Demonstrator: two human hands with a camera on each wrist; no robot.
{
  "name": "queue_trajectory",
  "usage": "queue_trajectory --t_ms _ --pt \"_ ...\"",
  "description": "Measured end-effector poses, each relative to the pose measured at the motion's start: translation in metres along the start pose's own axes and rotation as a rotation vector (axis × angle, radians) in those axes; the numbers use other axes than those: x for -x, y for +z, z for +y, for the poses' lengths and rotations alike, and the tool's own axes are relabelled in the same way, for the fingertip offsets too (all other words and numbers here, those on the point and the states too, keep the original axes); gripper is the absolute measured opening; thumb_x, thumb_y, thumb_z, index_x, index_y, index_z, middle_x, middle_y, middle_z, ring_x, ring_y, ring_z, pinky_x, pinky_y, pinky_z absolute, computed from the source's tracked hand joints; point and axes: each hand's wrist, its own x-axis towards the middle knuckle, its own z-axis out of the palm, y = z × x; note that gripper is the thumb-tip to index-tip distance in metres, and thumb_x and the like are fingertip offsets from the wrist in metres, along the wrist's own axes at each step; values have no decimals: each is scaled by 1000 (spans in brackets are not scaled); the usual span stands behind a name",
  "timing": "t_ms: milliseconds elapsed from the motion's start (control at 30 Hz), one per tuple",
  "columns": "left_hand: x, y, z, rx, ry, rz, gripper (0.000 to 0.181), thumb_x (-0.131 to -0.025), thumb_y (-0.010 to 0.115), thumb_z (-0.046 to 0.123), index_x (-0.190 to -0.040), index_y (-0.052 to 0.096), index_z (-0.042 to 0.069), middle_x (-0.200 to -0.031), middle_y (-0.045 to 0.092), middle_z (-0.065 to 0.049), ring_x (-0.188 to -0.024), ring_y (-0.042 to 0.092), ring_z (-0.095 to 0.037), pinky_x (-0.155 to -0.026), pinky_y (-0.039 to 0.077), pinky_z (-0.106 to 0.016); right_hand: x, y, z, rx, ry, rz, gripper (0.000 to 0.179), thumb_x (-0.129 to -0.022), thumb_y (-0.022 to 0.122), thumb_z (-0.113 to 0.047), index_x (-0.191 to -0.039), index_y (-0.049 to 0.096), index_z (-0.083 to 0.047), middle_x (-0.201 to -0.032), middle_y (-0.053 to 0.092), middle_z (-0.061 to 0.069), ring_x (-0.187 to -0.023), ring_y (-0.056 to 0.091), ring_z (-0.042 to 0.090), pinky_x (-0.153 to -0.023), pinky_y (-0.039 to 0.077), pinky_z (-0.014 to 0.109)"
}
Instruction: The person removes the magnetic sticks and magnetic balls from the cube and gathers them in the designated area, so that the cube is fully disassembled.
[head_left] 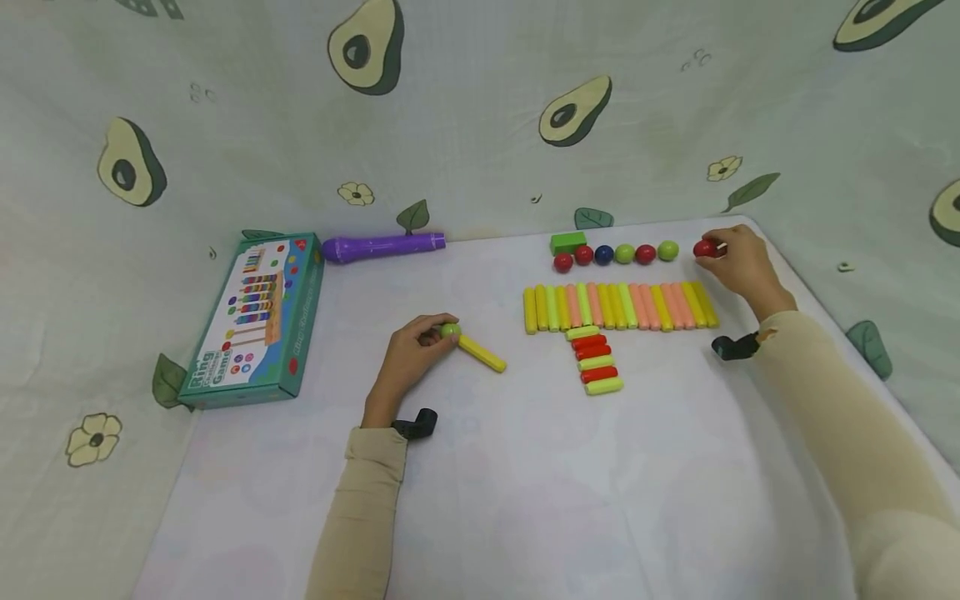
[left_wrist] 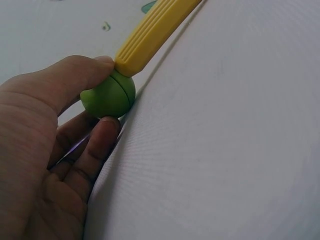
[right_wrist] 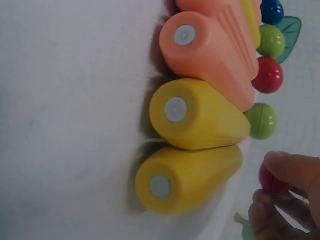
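Observation:
My left hand (head_left: 414,354) pinches a green ball (left_wrist: 111,99) between thumb and fingers, low over the white table. A yellow ridged stick (head_left: 482,354) meets the ball at one end; whether the two are joined I cannot tell. At the far right, a red ball (head_left: 704,248) sits in the pinch of my right hand (head_left: 742,262). That ball is at the right end of a row of red, blue and green balls, beside a green ball (head_left: 667,250). In the right wrist view, yellow sticks (right_wrist: 195,112) with pale round end marks lie left of the hand.
Yellow, green and pink sticks (head_left: 618,307) lie side by side in a row. Short red and green sticks (head_left: 596,362) form a column below them. A green block (head_left: 567,242) stands behind the balls. A purple microphone-shaped toy (head_left: 384,247) and a game box (head_left: 251,321) are at left.

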Motion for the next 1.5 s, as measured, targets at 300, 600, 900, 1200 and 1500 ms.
queue_trajectory --t_ms 300,600,900,1200,1500 --pt "1 1 -1 7 7 -11 30 -88 78 38 -117 73 30 -99 64 5 -85 61 -16 -76 54 -30 -16 6 8 23 30 -82 45 -100 60 -15 -136 46 10 -128 46 34 -111 42 49 -96 42 64" --pt "0 -4 3 -1 20 7 30 -89 78 35 -118 73 29 -99 64 4 -85 60 -15 -77 54 -31 -9 -8 -21 60 -77 -26 45 -98 53 -6 -137 43 15 -129 44 36 -112 50 51 -91 46 64" --pt "-3 -3 2 -9 32 1 31 -89 77 36 -119 72 29 -98 63 4 -85 60 -15 -77 53 -30 77 31 -127 -13 -380 -42 26 -99 60 -10 -121 65 4 -105 64 17 -93 58 32 -81 54 49" --pt "-1 -2 1 -3 11 11 31 -89 78 37 -118 73 29 -96 63 3 -85 60 -15 -77 53 -32 128 107 -221 27 -744 -276 28 -94 72 -22 -115 71 -4 -99 67 4 -86 62 17 -76 55 30" --pt "-1 -1 -1 -17 36 8 32 -89 77 38 -120 72 28 -99 64 4 -84 60 -14 -76 53 -30 126 139 -248 150 -731 -342 33 -93 74 -17 -121 68 -3 -99 67 6 -80 59 16 -76 56 29"
